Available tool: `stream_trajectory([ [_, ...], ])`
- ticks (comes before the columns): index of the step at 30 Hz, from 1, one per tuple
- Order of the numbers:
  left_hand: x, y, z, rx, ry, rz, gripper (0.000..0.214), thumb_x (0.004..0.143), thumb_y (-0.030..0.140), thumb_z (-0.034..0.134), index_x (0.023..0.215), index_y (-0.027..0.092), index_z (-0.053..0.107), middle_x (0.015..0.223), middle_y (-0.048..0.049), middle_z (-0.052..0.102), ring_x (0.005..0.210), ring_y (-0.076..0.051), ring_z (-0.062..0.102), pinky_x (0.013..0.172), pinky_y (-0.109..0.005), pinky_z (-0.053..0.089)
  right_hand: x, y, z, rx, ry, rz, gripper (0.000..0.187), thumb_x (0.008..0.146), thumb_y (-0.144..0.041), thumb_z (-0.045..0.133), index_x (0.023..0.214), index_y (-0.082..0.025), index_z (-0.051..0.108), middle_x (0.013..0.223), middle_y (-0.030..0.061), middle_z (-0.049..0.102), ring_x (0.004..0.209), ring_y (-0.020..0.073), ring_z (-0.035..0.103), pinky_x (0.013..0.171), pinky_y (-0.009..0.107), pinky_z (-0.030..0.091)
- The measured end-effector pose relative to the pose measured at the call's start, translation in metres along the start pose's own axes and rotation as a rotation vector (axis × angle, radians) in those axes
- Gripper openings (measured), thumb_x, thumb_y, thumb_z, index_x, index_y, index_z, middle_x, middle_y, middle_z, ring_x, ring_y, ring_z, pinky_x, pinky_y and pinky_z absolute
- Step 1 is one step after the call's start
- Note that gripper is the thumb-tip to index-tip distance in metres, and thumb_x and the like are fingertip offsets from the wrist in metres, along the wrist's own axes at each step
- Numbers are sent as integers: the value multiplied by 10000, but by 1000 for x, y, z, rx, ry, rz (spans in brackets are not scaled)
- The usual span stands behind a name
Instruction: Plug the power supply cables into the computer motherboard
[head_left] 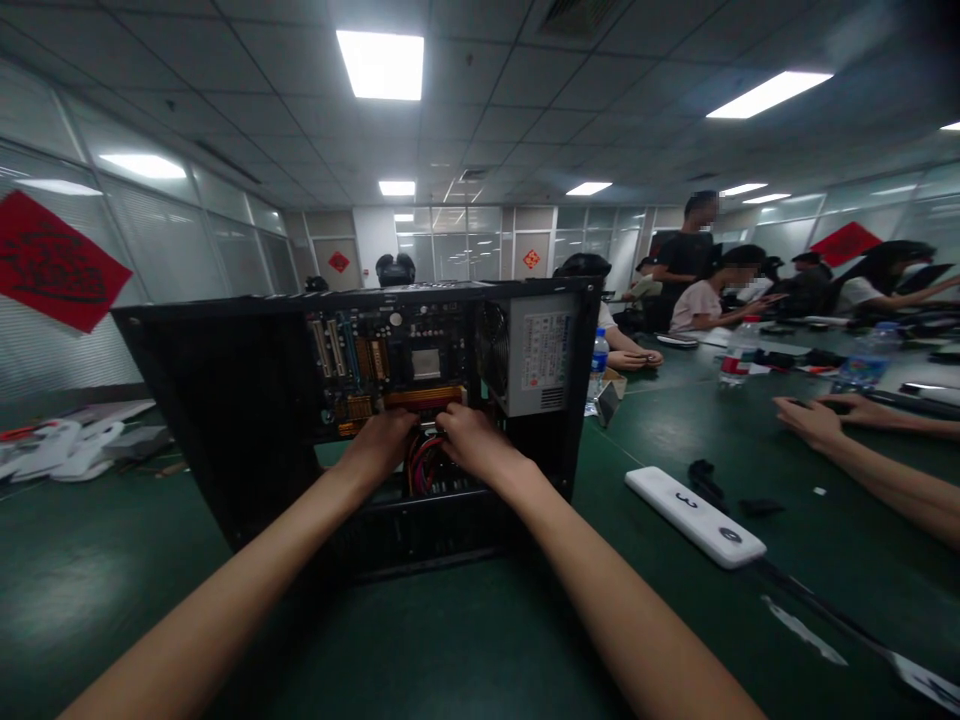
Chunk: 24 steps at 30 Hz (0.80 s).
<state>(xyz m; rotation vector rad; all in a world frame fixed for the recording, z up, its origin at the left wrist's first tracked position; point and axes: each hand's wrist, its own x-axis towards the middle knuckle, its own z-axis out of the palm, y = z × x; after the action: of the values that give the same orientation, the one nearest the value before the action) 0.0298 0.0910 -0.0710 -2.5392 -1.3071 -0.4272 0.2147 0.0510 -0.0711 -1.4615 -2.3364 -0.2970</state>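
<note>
An open black computer case point(225, 400) lies on its side on the green table, showing the motherboard point(390, 365) and a grey power supply point(536, 355). Both my hands reach inside it, side by side. My left hand point(382, 445) and my right hand point(469, 440) have their fingers curled in at the lower edge of the motherboard, just above a bundle of red and coloured cables point(424, 465). What the fingertips pinch is hidden behind the knuckles.
A white oblong block marked 3 point(694, 515) lies on the green table point(450, 640) to the right, with small black parts point(705, 480) beside it. Another person's forearms point(862, 450) rest at the right edge. Water bottles point(739, 352) and seated people are farther back.
</note>
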Motion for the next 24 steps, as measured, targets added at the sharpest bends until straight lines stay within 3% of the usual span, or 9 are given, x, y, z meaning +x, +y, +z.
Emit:
stream_trajectory([
  [12,-1,1,-3,37,-110,-81,278,945,182,465,965,148,740,1002,-158,737,979,-281,706,824,-336,511,9,-6,13,-22,-18,-24,177,956,-117,461,1052,-128,608,1094,109,644,1005,227,643,813,300,468],
  [20,-5,-1,-5,18,-120,-69,285,942,152,457,1014,129,733,1047,-200,722,999,-301,704,846,-372,529,24,-7,8,-292,-66,-229,213,981,-114,418,1078,-96,607,1099,144,618,1039,251,610,826,321,467],
  [24,-6,-3,-2,2,-107,-64,284,947,161,455,1022,133,727,1049,-201,717,1020,-305,697,865,-386,531,24,-4,14,-278,-48,-220,166,981,-171,485,1053,-100,616,1083,131,621,1015,235,617,798,304,465],
])
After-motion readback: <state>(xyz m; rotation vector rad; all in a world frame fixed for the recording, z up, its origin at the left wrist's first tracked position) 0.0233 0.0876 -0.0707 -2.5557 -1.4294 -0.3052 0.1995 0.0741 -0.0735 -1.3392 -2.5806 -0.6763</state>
